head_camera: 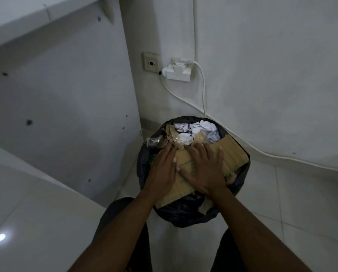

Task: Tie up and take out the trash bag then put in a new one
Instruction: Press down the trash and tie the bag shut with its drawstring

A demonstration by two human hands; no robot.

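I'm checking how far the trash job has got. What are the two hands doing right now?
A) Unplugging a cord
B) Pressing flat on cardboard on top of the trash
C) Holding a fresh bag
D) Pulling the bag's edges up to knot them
B: the left hand and the right hand lie with fingers spread on the cardboard that tops the full black trash bag, which is not tied.

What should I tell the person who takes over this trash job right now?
Left hand: open, flat on the brown corrugated cardboard sheet's edge.
Right hand: open, pressing its middle.
The black plastic trash bag stands full on the floor, crumpled white paper on top.
Done: nothing tied.
To do: tie the bag, lift it out, put in a new one; none is in view.
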